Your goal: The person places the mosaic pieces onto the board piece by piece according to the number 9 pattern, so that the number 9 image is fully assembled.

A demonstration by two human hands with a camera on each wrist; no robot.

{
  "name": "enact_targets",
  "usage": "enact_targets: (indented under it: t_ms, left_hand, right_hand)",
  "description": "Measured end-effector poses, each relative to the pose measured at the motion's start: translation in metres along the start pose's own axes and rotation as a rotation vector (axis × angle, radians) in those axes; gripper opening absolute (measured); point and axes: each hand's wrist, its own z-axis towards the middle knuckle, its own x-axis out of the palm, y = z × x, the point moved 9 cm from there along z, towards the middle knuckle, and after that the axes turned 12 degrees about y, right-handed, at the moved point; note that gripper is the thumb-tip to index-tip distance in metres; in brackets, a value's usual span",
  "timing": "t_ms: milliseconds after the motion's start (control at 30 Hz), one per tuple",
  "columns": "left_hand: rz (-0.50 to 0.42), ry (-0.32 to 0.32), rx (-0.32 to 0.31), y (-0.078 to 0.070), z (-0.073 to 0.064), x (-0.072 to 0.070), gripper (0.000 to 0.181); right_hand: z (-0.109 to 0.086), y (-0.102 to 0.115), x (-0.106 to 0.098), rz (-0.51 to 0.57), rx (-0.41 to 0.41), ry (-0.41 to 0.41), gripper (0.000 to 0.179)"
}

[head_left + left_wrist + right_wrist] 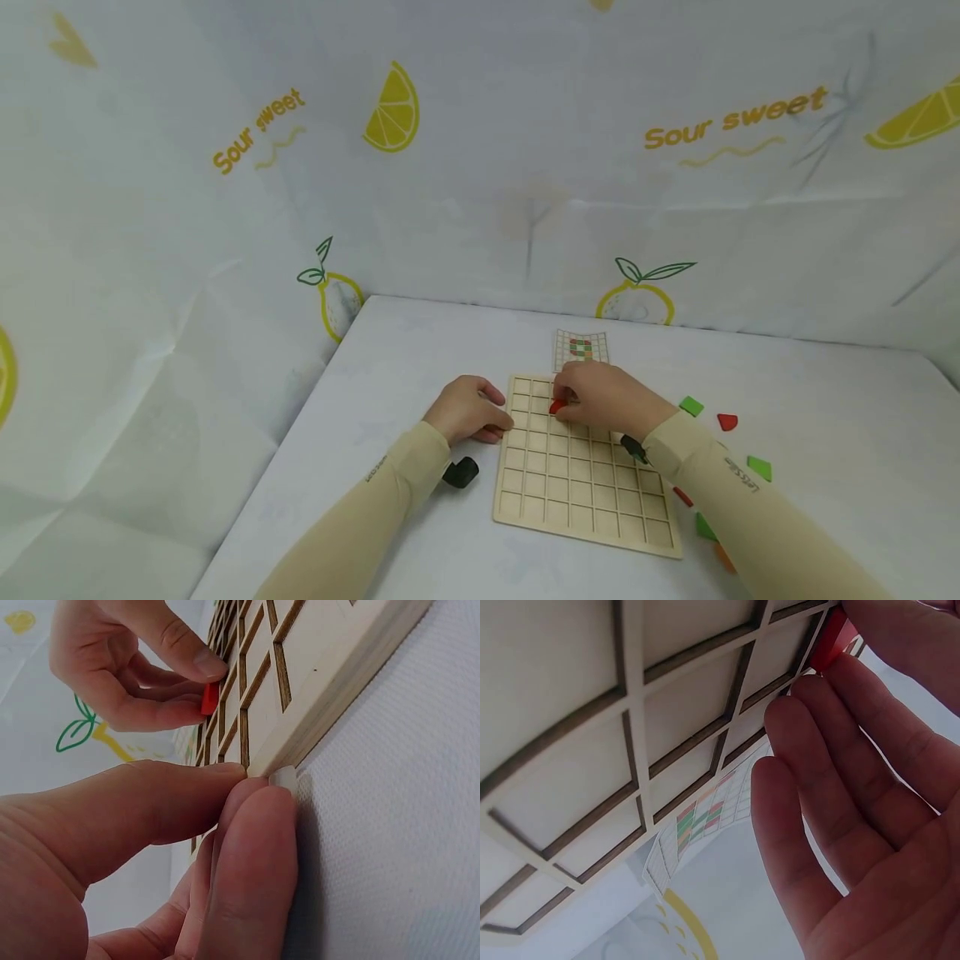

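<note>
A square wooden board (534,483) with a raised grid lies on the white table. My right hand (603,398) is over its upper part, pinching a small red piece (557,407) between thumb and fingers. In the right wrist view, that red piece (831,639) sits right at the grid's ridges, partly covered by the fingers. At the board's left edge, my left hand (468,410) pinches the rim, with the thumb on the top face and fingertips against the side, as the left wrist view shows. The squares around the red piece hold nothing.
Behind the board lies a card (559,354) printed with a coloured grid pattern. Right of the board are scattered flat pieces: a green one (692,406), a rounded red one (727,422), another green one (759,467) and an orange one (723,557). A lemon-print sheet (480,225) hangs behind.
</note>
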Motion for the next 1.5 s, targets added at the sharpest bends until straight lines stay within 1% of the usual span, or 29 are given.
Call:
enact_targets:
  t_ms: [133, 200, 433, 800, 933, 1000, 1067, 1133, 1200, 1267, 1367, 1433, 1500]
  left_hand:
    - [0.002, 0.008, 0.007, -0.005, 0.003, 0.006, 0.033]
    - [0.001, 0.012, 0.008, -0.007, 0.004, 0.009, 0.032]
    - [0.010, 0.022, 0.000, -0.011, 0.006, 0.018, 0.033]
    - [0.019, 0.047, 0.014, -0.018, 0.011, 0.032, 0.034]
    - [0.024, 0.058, 0.021, -0.019, 0.013, 0.034, 0.034]
    - [0.025, 0.057, 0.017, -0.019, 0.013, 0.033, 0.035]
    - [0.023, 0.048, 0.009, -0.018, 0.011, 0.028, 0.036]
    - [0.029, 0.037, 0.002, -0.017, 0.009, 0.022, 0.036]
    - [0.035, 0.028, -0.005, -0.017, 0.007, 0.016, 0.037]
    - [0.046, 0.022, -0.013, -0.015, 0.006, 0.012, 0.037]
    - [0.045, 0.019, -0.026, -0.010, 0.004, 0.008, 0.038]
    - [0.043, 0.013, -0.040, -0.003, 0.002, 0.006, 0.038]
    - [0.036, 0.012, -0.049, 0.002, 0.000, 0.006, 0.037]
  right_hand:
    - [-0.006, -0.005, -0.001, 0.002, 0.004, -0.010, 0.014]
    - [-0.009, -0.008, -0.002, 0.010, 0.020, -0.010, 0.014]
    - [-0.021, -0.015, -0.005, 0.010, 0.037, -0.014, 0.016]
    - [-0.035, -0.029, -0.002, -0.004, 0.075, -0.004, 0.018]
    - [-0.041, -0.035, -0.003, 0.011, 0.086, -0.005, 0.018]
    - [-0.046, -0.040, -0.008, 0.031, 0.094, -0.017, 0.015]
    - [-0.056, -0.048, -0.015, 0.053, 0.122, -0.039, 0.013]
    - [-0.072, -0.061, -0.024, 0.072, 0.172, -0.079, 0.017]
    - [-0.094, -0.079, -0.031, 0.098, 0.238, -0.120, 0.023]
    - [-0.117, -0.098, -0.034, 0.130, 0.297, -0.150, 0.027]
    - [-0.146, -0.120, -0.029, 0.194, 0.357, -0.167, 0.032]
    - [-0.158, -0.131, -0.022, 0.232, 0.377, -0.161, 0.034]
    - [-0.164, -0.138, -0.015, 0.251, 0.388, -0.154, 0.035]
